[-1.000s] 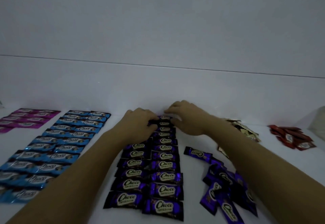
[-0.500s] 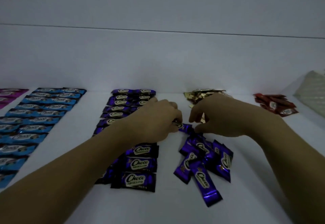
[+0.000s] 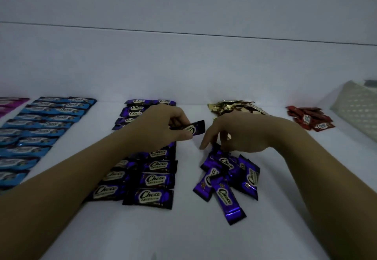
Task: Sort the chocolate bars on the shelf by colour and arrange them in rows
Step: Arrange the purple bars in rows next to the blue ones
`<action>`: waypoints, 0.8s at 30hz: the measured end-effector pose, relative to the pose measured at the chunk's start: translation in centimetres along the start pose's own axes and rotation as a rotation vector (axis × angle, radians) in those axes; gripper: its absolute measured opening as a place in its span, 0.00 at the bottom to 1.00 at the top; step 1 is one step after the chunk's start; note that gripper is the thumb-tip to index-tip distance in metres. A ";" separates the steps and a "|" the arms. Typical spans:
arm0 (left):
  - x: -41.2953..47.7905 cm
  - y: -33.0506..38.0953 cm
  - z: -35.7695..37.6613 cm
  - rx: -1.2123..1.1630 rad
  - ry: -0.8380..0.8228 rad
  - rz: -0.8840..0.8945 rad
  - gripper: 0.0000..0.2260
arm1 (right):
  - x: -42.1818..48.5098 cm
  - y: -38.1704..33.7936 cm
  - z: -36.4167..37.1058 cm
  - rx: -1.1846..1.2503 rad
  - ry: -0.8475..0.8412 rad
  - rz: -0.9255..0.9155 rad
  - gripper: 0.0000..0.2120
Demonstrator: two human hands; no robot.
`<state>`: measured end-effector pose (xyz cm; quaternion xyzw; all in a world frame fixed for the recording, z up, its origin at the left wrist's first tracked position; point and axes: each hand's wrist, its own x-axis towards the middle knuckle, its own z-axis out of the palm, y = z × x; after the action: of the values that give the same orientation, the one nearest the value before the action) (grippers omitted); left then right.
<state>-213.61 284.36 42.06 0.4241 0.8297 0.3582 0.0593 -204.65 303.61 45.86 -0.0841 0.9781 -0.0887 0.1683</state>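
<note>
Purple chocolate bars lie in two neat rows (image 3: 152, 180) down the middle of the white shelf. My left hand (image 3: 163, 129) hovers over those rows and pinches one purple bar (image 3: 192, 128) that sticks out to the right. A loose heap of purple bars (image 3: 226, 176) lies to the right of the rows. My right hand (image 3: 234, 133) reaches down with curled fingers onto the heap's far end and pinches the tip of a purple bar (image 3: 216, 149) there. Blue bars (image 3: 40, 125) lie in rows at the left.
Magenta bars (image 3: 10, 104) show at the far left edge. A gold heap (image 3: 234, 106) and a red heap (image 3: 310, 118) lie at the back right. A pale perforated basket (image 3: 359, 106) stands at the right edge. The shelf's back wall rises behind everything.
Both hands left the far end of the purple rows and came to the loose heap. My left hand now holds a purple bar lifted off the shelf; my right hand has dropped onto the heap.
</note>
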 end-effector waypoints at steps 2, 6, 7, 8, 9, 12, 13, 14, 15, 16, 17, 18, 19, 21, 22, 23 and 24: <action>-0.3 0.0 -0.3 -0.046 0.029 -0.033 0.05 | 0.2 0.3 0.1 0.017 0.002 0.005 0.16; -0.9 0.7 -0.2 -0.067 -0.005 -0.021 0.04 | 0.4 0.9 0.3 0.045 0.085 0.023 0.08; -1.1 1.0 -0.1 -0.069 -0.017 -0.016 0.04 | 0.5 0.9 0.3 0.054 0.110 0.034 0.08; -1.2 1.2 -0.1 -0.069 -0.024 -0.017 0.04 | 0.6 0.9 0.3 0.055 0.143 0.046 0.09; -1.2 1.3 0.0 -0.068 -0.030 -0.026 0.03 | 0.7 1.1 0.4 0.046 0.187 0.058 0.10; -1.2 0.9 0.0 -0.095 -0.021 -0.070 0.02 | 1.1 1.6 0.7 0.104 0.299 0.081 0.10; -1.2 0.8 -0.1 -0.129 0.000 -0.085 0.02 | 1.1 1.8 0.7 0.185 0.327 0.081 0.09; -1.0 0.6 -0.3 -0.169 0.023 -0.101 0.02 | 1.0 1.9 0.7 0.269 0.358 0.081 0.07; -0.9 0.6 -0.6 -0.212 0.038 -0.121 0.01 | 1.0 2.0 0.7 0.348 0.402 0.081 0.06; -0.8 0.6 -1.0 -0.253 0.046 -0.142 0.01 | 0.9 2.0 0.6 0.429 0.454 0.078 0.06; -0.6 0.5 -1.3 -0.294 0.049 -0.161 0.01 | 1.0 1.9 0.6 0.517 0.506 0.073 0.06; -0.5 0.4 -1.7 -0.330 0.051 -0.181 0.02 | 1.1 1.8 0.6 0.606 0.544 0.065 0.05; -0.4 0.2 -1.9 -0.360 0.057 -0.204 0.02 | 1.2 1.7 0.6 0.680 0.567 0.060 0.06; -0.3 -0.3 -2.1 -0.430 0.081 -0.250 0.03 | 1.3 1.4 0.7 0.779 0.587 0.050 0.07; -0.3 -0.4 -2.2 -0.472 0.089 -0.269 0.04 | 1.4 1.3 0.8 0.816 0.591 0.040 0.08; -0.3 -0.5 -2.2 -0.507 0.094 -0.285 0.04 | 1.4 1.3 0.9 0.850 0.594 0.028 0.09; -0.3 -0.6 -2.3 -0.535 0.095 -0.295 0.03 | 1.5 1.2 0.9 0.883 0.602 0.016 0.10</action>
<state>-214.72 282.65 43.34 0.2512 0.7605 0.5708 0.1812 -205.84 304.37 44.27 0.0313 0.8533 -0.5108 -0.0998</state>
